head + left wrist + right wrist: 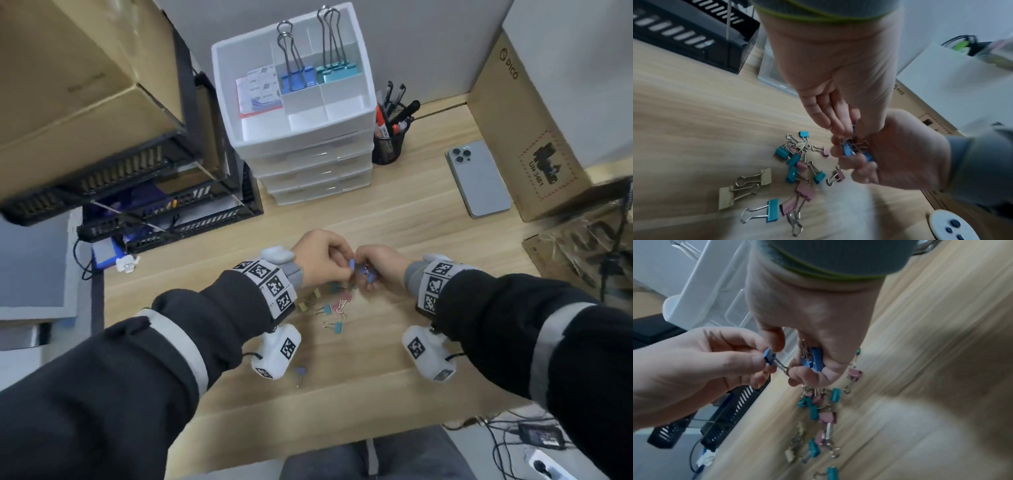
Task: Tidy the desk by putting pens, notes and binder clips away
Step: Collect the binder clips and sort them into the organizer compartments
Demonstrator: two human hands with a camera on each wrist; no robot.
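Head view: brought both hands together over the middle of the desk [411, 222], toward its front edge. Pinched one small blue clip [351, 263] in the left hand [322, 260], thumb against forefinger. Held the right hand [380, 270] curled round a bunch [368, 274] of like clips, right beside the left. Saw a pile [329, 305] of teal, pink and cream clips on the wood just in front of the hands, and one stray [300, 371] nearer the front edge. Saw the white tray [363, 113] well behind at the back edge, atop stacked drawers, with big blue and teal clips standing in its rear cells. Left wrist view: looked down the left palm to fingertips closed together, with the right fist just beyond and folded blue steel and bare wire loops showing between its fingers. Showed matte painted bodies and thin springy handles in the pile; blurred at the edges. Right wrist view: gripped the clip by its boxy body, long axis running from left hand toward right, wire handles leading and their tip at the right forefinger. Judged the right hand the nearer taker, so the coming move likely turned on sliding those handles into the bunch. Judged the clips small, slick and prone to tangle.
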